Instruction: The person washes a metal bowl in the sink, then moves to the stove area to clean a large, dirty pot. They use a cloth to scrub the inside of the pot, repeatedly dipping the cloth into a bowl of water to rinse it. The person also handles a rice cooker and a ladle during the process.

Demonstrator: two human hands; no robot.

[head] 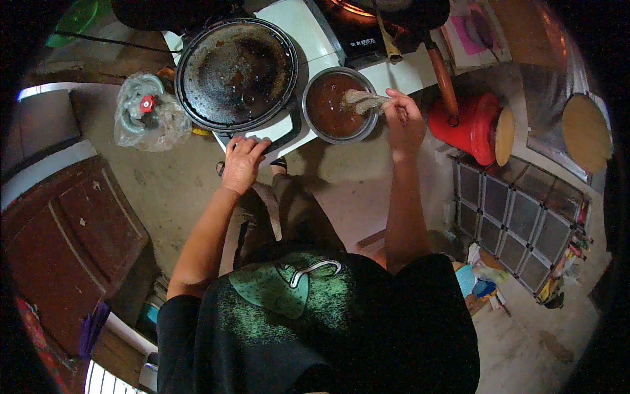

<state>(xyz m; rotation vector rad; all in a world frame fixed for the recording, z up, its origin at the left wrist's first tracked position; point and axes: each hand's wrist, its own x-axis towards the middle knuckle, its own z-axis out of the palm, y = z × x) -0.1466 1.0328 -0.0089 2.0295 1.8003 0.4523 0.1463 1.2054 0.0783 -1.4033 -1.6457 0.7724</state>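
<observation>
My right hand (404, 123) grips one end of a wrung-looking cloth (364, 102), light brown and twisted. The cloth's other end hangs over a round metal basin (374, 125) that holds reddish-brown liquid. My left hand (246, 160) rests with bent fingers on the front edge of a round electric griddle (234, 74), near its base; whether it grips that edge I cannot tell. The griddle's dark plate is wet, with brownish patches and shiny drops. Griddle and basin stand side by side on a white-topped table (315, 42).
Behind the basin, a stove (364, 37) glows under a pan whose wooden handle (443, 81) juts towards me. A red bucket (465, 130) stands right, beside a rack (521, 216). Left are a plastic bag (152, 128) and a brown cabinet (74, 226). A cord (118, 41) reaches the griddle.
</observation>
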